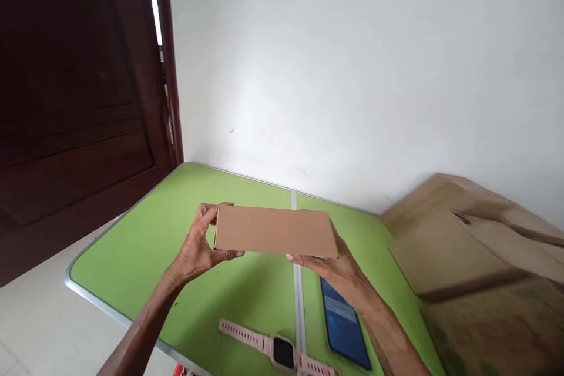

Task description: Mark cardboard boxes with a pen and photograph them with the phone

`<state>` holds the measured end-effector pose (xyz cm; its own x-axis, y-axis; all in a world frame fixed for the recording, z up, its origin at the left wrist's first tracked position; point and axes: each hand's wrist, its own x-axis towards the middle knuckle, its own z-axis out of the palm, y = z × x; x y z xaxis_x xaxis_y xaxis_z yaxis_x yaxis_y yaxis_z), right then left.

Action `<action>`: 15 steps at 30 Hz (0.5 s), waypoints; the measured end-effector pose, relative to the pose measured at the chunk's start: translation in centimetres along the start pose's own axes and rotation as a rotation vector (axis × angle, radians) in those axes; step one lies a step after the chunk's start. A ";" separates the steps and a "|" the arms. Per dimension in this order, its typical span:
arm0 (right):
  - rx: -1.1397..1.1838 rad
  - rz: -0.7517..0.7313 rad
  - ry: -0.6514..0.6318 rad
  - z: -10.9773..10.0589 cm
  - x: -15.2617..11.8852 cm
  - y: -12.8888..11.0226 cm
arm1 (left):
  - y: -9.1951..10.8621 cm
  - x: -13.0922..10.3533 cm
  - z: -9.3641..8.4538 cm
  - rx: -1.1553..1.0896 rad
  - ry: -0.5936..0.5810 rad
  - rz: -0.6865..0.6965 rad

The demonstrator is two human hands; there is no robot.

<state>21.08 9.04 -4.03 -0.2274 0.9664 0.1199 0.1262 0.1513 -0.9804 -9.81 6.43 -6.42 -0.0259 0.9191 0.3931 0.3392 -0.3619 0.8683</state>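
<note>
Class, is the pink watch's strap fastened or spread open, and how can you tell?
Spread open: the pink strap runs out from opposite sides of the watch on the green table, its ends apart.

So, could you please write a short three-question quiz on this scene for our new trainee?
1. Short answer: What colour is the tabletop on which the watch and the phone lie?

2. Multiple choice: What do the left hand and the right hand hold between them?
A) the phone
B) a brown cardboard box
C) the watch

3. True or false: The watch is fastened around the left wrist.

Key:
1. Green.
2. B.
3. False; it lies on the tabletop, below the hands in the picture.
</note>
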 end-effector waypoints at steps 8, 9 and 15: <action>-0.003 -0.143 0.167 -3.8 -10.7 -4.7 | 8.5 -4.4 4.6 -0.471 -0.119 -0.085; 0.017 -0.167 0.187 -3.8 -11.1 -4.6 | 8.6 -4.8 5.2 -0.533 -0.068 -0.126; 0.235 -0.219 0.241 -3.0 -12.0 -3.2 | 7.7 -5.3 7.6 -0.723 0.142 -0.293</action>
<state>26.30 -2.46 -1.92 0.0124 0.9419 0.3356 -0.1308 0.3343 -0.9333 0.06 -0.03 -4.06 -0.1560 0.9816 0.1104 -0.3941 -0.1644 0.9043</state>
